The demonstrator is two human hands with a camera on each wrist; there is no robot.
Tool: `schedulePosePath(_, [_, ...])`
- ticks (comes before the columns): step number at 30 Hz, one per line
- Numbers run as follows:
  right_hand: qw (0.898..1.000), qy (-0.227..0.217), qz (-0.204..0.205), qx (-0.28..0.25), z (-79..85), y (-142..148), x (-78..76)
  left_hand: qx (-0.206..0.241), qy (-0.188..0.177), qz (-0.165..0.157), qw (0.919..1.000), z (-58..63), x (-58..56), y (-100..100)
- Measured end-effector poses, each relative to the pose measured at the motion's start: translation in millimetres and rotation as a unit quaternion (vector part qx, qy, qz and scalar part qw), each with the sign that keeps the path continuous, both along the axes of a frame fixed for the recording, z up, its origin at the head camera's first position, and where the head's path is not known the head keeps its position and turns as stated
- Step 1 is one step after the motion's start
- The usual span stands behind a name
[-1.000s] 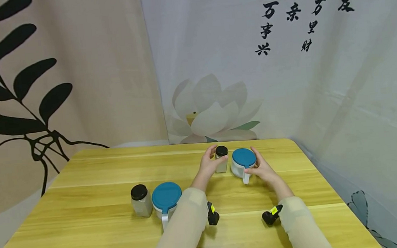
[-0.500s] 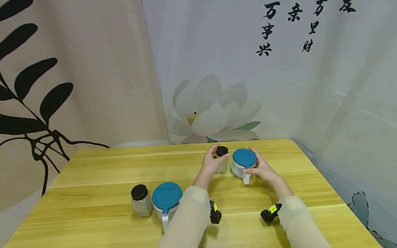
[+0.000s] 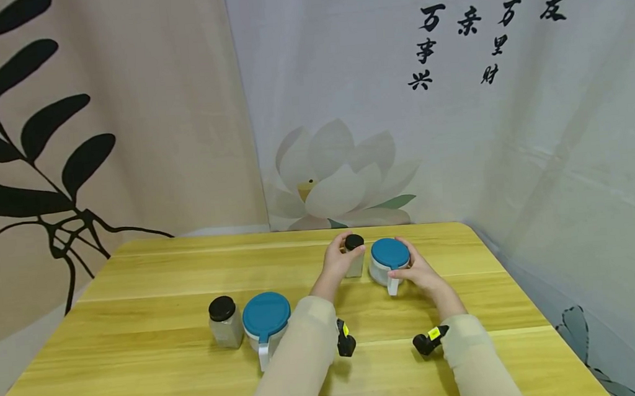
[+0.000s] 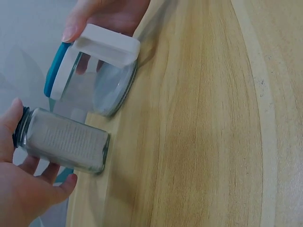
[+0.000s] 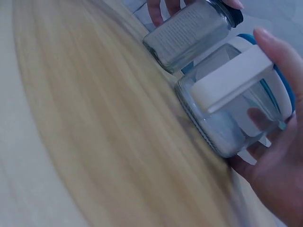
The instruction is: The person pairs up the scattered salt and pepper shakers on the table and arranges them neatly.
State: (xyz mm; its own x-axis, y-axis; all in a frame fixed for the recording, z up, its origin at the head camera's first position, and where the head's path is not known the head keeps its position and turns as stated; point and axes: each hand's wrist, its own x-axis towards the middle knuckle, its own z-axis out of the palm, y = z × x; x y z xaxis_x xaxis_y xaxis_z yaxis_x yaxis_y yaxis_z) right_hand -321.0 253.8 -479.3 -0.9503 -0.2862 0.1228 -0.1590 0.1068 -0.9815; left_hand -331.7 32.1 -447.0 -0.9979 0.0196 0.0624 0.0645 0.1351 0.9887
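Observation:
My left hand (image 3: 334,265) holds a small glass jar with a black lid (image 4: 66,140) near the table's far edge. In the left wrist view its thumb lies at the lid and its fingers pass behind the glass. Just right of it, my right hand (image 3: 421,274) grips a clear glass jar with a blue lid and a white handle (image 3: 390,253). The right thumb rests by the top of the white handle (image 5: 232,79), and the other fingers go round the back. Both jars stand upright, a small gap apart, their bases at or close to the tabletop.
A second black-lidded jar (image 3: 226,323) and a second blue-lidded jar with handle (image 3: 267,314) stand side by side at the left-centre of the wooden table (image 3: 140,361). My left sleeve (image 3: 297,361) partly covers the latter. A curtain backdrop (image 3: 340,65) hangs behind the far edge.
Both hands keep their hold and the jars stay almost in place. The wrists shift only slightly, the left a little to the right and the right a little to the left.

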Motion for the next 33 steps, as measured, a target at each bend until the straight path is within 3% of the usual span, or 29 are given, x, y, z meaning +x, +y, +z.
schedulePosePath(19, [0.998,-0.007,-0.058,-0.011,-1.4,-7,4.1,0.016,-0.002,0.013,0.9998,0.7,1.7,0])
schedulePosePath(28, [0.996,-0.042,-0.073,-0.027,7.6,-11,9.5,0.018,0.011,0.021,0.9995,0.0,3.6,0])
schedulePosePath(33, [0.996,-0.038,-0.081,-0.023,3.6,-11,10.1,0.021,0.014,0.031,0.9992,1.3,7.5,-1])
